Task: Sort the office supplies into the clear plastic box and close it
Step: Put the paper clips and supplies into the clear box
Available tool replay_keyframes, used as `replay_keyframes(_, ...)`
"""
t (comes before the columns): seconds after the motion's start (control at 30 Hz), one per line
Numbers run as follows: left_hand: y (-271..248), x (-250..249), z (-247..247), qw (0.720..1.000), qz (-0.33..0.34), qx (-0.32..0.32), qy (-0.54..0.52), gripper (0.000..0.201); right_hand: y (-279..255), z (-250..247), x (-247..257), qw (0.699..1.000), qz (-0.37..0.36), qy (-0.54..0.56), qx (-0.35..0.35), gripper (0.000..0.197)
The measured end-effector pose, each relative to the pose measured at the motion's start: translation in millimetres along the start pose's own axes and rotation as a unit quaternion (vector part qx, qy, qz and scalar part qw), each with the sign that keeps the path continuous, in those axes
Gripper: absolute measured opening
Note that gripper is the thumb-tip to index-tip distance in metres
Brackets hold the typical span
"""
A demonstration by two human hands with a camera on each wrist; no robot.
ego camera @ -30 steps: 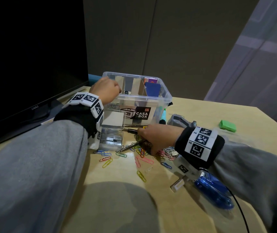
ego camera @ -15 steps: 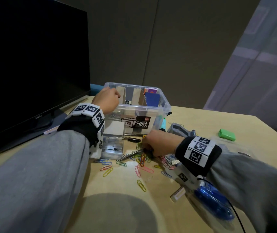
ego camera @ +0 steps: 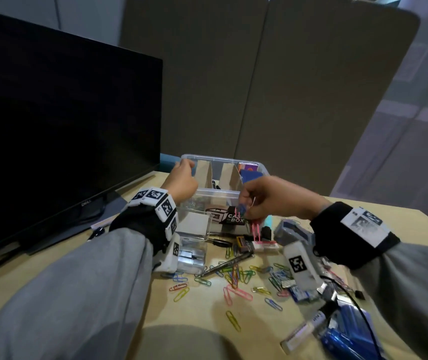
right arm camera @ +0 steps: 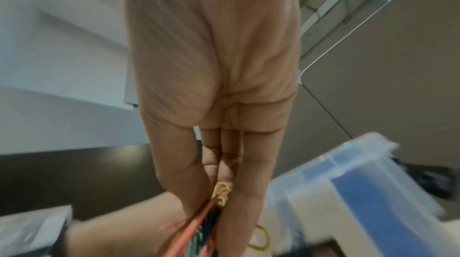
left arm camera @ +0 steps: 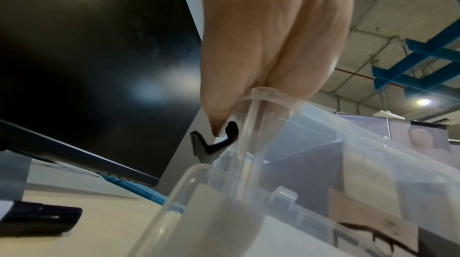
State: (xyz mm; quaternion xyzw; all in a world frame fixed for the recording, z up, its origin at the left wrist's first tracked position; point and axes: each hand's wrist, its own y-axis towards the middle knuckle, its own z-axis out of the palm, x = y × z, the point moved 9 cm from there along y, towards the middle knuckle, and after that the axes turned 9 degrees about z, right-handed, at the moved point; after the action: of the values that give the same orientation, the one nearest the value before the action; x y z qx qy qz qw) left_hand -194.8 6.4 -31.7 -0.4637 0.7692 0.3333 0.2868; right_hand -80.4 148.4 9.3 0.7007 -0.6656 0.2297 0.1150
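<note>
The clear plastic box [ego camera: 229,194] stands open at the desk's back, with cardboard dividers [ego camera: 227,175] inside. My left hand [ego camera: 181,181] grips its left rim [left arm camera: 263,94], fingers curled over the edge. My right hand [ego camera: 249,206] is raised in front of the box's near wall and pinches a bunch of coloured paper clips [ego camera: 255,224], pink and yellow ones hanging down [right arm camera: 199,227]. Many more loose paper clips [ego camera: 236,278] lie scattered on the desk below, with a metal pen [ego camera: 227,263] among them.
A dark monitor [ego camera: 59,131] stands at the left. A small clear case of staples [ego camera: 192,253] sits by my left wrist. A stapler [ego camera: 289,231], an eraser [ego camera: 244,242], a blue object [ego camera: 347,333] and a cable [ego camera: 363,315] lie at the right. A grey partition rises behind.
My right hand has lifted off the desk toward the box, carrying a bunch of paper clips. The left hand stays on the box rim. The head view has tilted up.
</note>
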Motion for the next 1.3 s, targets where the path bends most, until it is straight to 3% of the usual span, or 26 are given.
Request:
replay_keyframes(0.37,-11,-2,3,0.997,-0.018,0.014,-0.079,0.068,69,-48,51,0.982,-0.046,0.151,-0.104,0.014)
replay_keyframes(0.53,-12,0,3,0.995,-0.027,0.007,-0.1,0.072,102,-28,68,0.982,-0.044,0.024,-0.184,0.01)
replay_keyframes(0.67,-11,0,2,0.995,-0.023,0.004,-0.097,0.077,120,5,63,0.985,-0.012,-0.066,-0.158,0.008)
replay_keyframes(0.8,-12,0,3,0.996,-0.026,0.007,-0.087,0.077,119,9,53,0.988,-0.005,-0.051,-0.147,0.013)
replay_keyframes(1.03,-11,2,5,0.997,-0.033,0.006,-0.065,0.074,74,-20,46,0.966,-0.112,-0.002,-0.234,0.014)
replay_keyframes(1.17,-11,3,5,0.997,-0.033,0.0,-0.064,0.071,33,-20,41,0.963,-0.164,-0.016,-0.215,0.012)
replay_keyframes(1.3,-11,2,3,0.997,-0.027,-0.008,-0.068,0.07,9,19,25,0.982,-0.122,-0.129,-0.059,0.007)
